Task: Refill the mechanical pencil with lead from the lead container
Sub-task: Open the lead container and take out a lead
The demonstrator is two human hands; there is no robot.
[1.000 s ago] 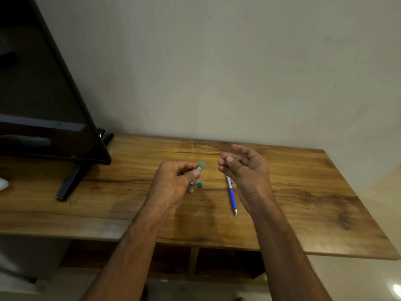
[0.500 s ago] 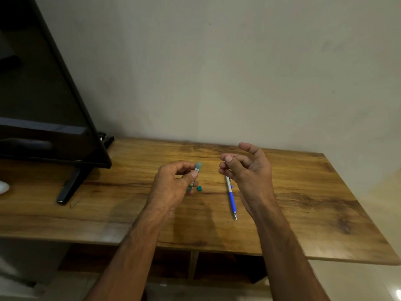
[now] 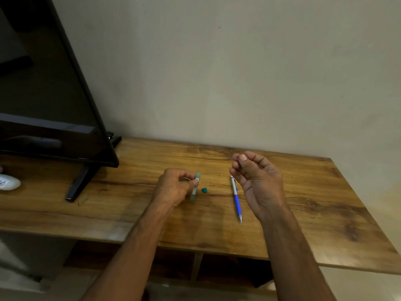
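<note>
My left hand [image 3: 175,187] grips a slim teal lead container [image 3: 195,187] just above the wooden table [image 3: 314,205], its open end pointing away from me. The container's small teal cap [image 3: 204,189] lies on the table right beside it. A blue and white mechanical pencil [image 3: 236,199] lies flat on the table, tip toward me, between my hands. My right hand [image 3: 258,181] hovers above and right of the pencil, thumb and fingertips pinched together. Whether a lead sits in that pinch is too fine to see.
A black TV [image 3: 50,105] on a slanted stand foot [image 3: 79,184] fills the left side. A white object [image 3: 8,182] lies at the far left edge. A plain wall backs the table. Open shelf compartments [image 3: 217,268] sit under the tabletop.
My right hand has drawn away from the container's tip, to the right and slightly up, still pinched. My left hand has lowered the container a little toward the table.
</note>
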